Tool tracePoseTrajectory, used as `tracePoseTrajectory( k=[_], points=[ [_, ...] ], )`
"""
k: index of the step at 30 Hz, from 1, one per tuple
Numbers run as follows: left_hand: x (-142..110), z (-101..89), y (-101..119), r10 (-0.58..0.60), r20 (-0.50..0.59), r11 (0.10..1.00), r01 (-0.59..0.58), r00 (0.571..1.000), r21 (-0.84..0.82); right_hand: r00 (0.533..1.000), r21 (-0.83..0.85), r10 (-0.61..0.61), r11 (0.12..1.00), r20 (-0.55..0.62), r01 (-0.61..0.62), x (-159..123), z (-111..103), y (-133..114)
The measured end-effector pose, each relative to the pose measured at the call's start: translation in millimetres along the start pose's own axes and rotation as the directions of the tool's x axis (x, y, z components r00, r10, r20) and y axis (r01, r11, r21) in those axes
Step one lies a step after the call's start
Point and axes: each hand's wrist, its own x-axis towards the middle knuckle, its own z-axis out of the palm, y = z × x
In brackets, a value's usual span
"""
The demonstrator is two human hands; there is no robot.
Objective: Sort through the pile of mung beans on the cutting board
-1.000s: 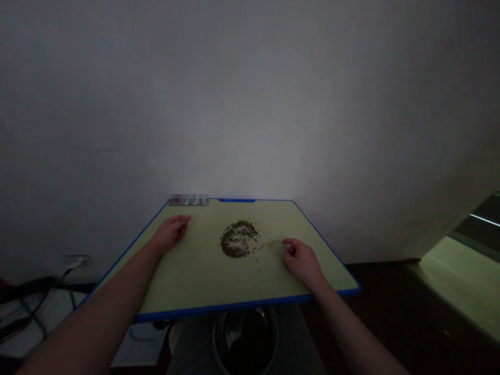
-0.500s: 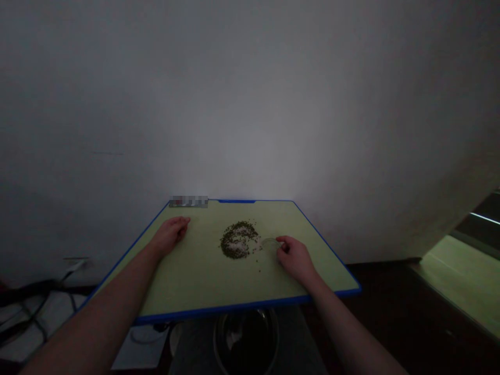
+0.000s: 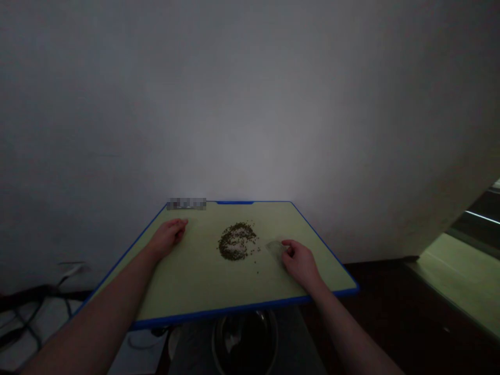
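A pile of small dark-green beans (image 3: 230,253) mixed with white grains lies in the middle of the pale yellow-green board (image 3: 187,291). A few loose beans are scattered off its right side. Right of the pile, my right hand (image 3: 300,261) pinches a thin see-through piece with a curved edge (image 3: 275,249); what it is exactly I cannot make out. My left hand (image 3: 167,238) rests on the board's left part, fingers curled, apart from the pile. Whether something is inside those fingers is hidden.
Blue edging (image 3: 234,310) frames the board, which meets a grey wall (image 3: 250,114) at the back. A shiny metal bowl (image 3: 214,341) sits below the front edge, over the lap. Dark cables (image 3: 33,312) lie at the lower left.
My right hand moved left toward the pile with the see-through piece, then drew back right; the piece now appears tilted differently. My left hand stayed nearly still. The view shifted slightly.
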Motion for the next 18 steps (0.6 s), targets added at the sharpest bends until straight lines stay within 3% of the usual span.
tracePoseTrajectory(
  k=[8, 18],
  points=[
    [-2.1, 1.3, 2.1, -0.005, 0.01, 1.0, 0.005, 1.0, -0.008, 0.995, -0.027, -0.1, 0.995, 0.018, 0.1, 6.8, 11.3, -20.2],
    [-2.8, 2.2, 1.7, 0.02, -0.01, 1.0, -0.02, 1.0, 0.01, 0.999, -0.062, -0.037, 0.997, -0.019, 0.036, 6.0, -5.0, -8.7]
  ],
)
